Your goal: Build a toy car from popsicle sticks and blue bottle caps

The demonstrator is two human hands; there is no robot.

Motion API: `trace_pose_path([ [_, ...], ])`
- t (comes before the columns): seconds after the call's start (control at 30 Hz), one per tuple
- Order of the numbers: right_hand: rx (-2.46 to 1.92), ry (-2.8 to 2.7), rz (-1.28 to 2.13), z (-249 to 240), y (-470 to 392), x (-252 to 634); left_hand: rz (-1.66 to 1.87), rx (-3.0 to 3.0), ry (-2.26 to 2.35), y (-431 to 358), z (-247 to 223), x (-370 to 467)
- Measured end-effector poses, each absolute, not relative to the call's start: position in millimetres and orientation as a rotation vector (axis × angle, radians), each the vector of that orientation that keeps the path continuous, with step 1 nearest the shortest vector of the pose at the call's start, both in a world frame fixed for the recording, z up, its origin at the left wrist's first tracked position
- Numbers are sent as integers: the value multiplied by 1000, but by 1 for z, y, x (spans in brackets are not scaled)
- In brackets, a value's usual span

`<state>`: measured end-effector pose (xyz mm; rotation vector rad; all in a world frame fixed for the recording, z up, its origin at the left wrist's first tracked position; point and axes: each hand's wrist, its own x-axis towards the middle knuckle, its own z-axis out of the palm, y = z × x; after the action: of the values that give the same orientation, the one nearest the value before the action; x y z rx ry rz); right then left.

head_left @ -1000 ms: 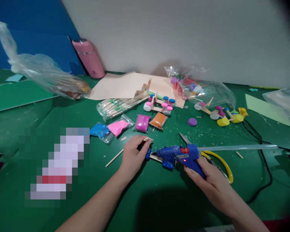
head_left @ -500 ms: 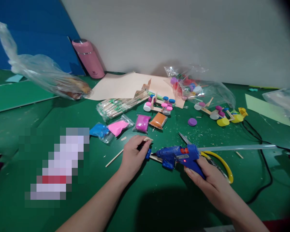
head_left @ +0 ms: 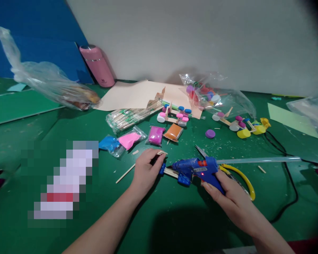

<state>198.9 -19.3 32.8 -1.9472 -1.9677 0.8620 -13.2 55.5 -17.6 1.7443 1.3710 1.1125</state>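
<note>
My right hand (head_left: 231, 194) is wrapped round the handle of a blue hot glue gun (head_left: 193, 168), its red light lit. A long clear glue stick (head_left: 259, 159) juts from the gun's back. My left hand (head_left: 147, 168) pinches a small wooden-stick assembly (head_left: 171, 172) with blue pieces on it, part of it hidden by my fingers. The gun's nozzle points left, just over the sticks by my left fingertips; whether it touches them I cannot tell. Yellow-handled pliers (head_left: 250, 183) lie behind the gun. A loose thin stick (head_left: 125, 174) rests left of my left hand.
Farther back lie clay packets (head_left: 156, 135), a bag of sticks (head_left: 134, 114), and small wheeled stick models (head_left: 173, 115). A purple disc (head_left: 210, 133), a plastic bag of coloured pieces (head_left: 214, 93) and a pink flask (head_left: 98, 67) stand beyond. The black cord (head_left: 294, 183) runs at right.
The glue gun's nozzle has shifted slightly up and to the right, so more of the sticks shows beneath it. My left hand has kept its hold in place.
</note>
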Motion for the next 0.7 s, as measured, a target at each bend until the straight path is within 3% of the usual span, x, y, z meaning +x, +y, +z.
trace_pose_path([
  [0.7,-1887,-1911,1104,42,-20,194,1098,1754,1362,56,-17,-14],
])
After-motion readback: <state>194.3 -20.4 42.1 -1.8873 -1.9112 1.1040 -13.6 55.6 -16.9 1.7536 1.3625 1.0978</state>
